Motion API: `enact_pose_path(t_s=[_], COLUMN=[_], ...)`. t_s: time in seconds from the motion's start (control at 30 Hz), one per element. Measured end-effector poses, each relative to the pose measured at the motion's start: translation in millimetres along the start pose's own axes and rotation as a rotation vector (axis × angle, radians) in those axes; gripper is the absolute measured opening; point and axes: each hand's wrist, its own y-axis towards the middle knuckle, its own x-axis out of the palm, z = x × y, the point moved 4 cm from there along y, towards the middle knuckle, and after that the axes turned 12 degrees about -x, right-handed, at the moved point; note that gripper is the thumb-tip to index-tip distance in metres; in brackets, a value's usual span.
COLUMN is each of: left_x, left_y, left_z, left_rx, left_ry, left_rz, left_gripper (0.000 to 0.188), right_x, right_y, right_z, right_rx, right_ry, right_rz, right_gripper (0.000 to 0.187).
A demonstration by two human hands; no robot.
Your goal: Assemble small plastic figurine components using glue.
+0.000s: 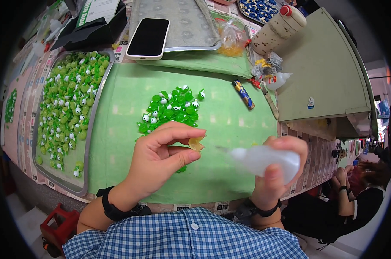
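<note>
Left hand [152, 162] in a pinch on 1 yellow piece [195, 144], right hand [271, 180] around 1 white bottle [266, 158]

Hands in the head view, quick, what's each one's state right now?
Left hand: closed in a pinch, holding a small translucent yellow piece.
Right hand: closed around a whitish plastic squeeze bottle.

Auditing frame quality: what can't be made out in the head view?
All in the head view:
Nozzle tip of the bottle: blurred.
Yellow piece: partly covered by the left hand.
Bottle's sides: partly covered by the right hand.
Blue-and-white pieces: cut off by the top edge.
</note>
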Motion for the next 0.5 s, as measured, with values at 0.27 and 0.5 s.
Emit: enact_pose_path(t_s=[0.27, 0.5], left_x=[1.9, -0.4], left_y=[0.3, -0.5], left_z=[0.3, 1.2], left_rx=[-0.045, -0.069], left_ry=[-0.108, -0.12], left_rz=[0.023, 0.039], left_gripper=[0.038, 0.038], right_x=[-11.2, 8.4], right_y=[4.3, 1.7], right_z=[50.7, 96.2], right_rx=[0.091, 0.254], right_ry=[-0.003, -0.168], right_rz=[0.273, -0.148], right_gripper=[0.036, 0.05])
